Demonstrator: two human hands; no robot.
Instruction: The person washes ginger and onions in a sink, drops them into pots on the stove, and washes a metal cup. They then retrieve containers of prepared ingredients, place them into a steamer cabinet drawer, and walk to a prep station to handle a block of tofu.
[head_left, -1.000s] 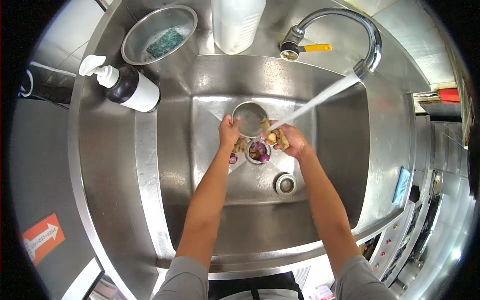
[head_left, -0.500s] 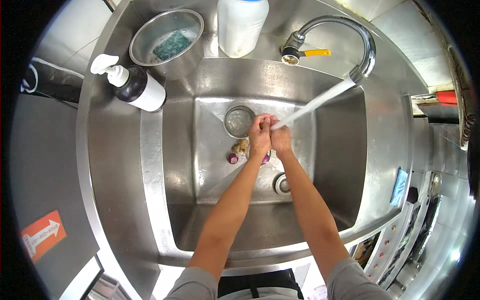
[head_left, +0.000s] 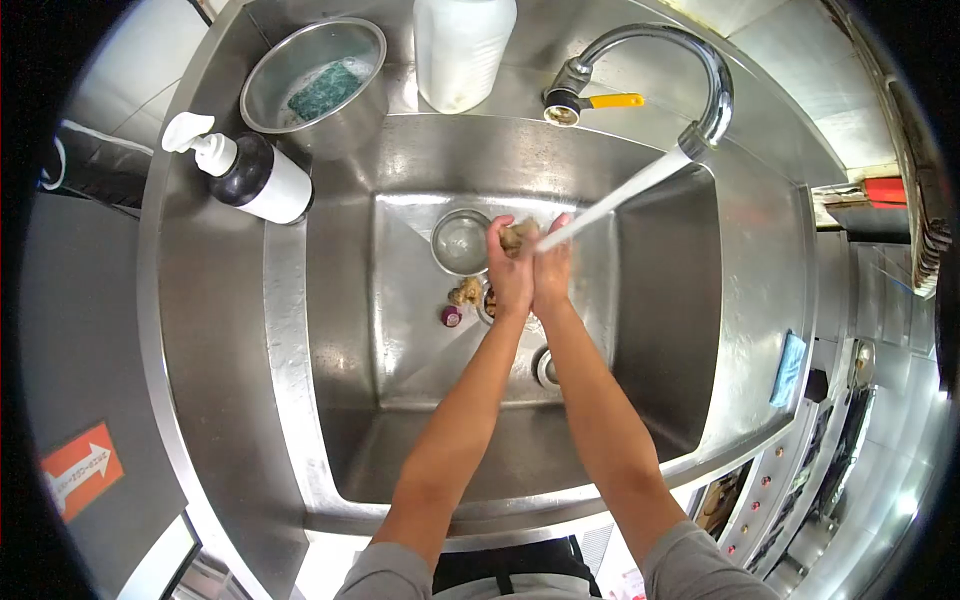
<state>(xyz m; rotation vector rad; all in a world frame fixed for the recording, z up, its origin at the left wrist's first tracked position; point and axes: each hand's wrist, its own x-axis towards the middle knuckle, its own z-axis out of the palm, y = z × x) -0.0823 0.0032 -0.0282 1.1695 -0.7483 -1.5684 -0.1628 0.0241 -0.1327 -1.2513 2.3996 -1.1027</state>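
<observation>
Ginger (head_left: pixel 518 238): where, and who has it?

Between the hands, 12 o'clock in the sink (head_left: pixel 660 300); left hand (head_left: pixel 511 275) has its fingers partly curled on it, thumb up along the 9 o'clock side; right hand (head_left: pixel 552 272) close alongside, fingers half-extended; blurred, cannot tell if those grip too.

Nearby?

Bowl (head_left: pixel 461 243) with water at 9 o'clock of the ginger; loose ginger (head_left: pixel 466 291) and purple onion (head_left: pixel 451 316) around 7; small container (head_left: pixel 484 303) half hidden by the left wrist; water stream (head_left: pixel 620 198) slanting in from 2.

Risks?

Wet, knobbly piece could slip if the curl is loose and the stream hits it off-centre; splash likely, caused by water striking skin at a slant; low left wrist might knock the container and spill its contents.
</observation>
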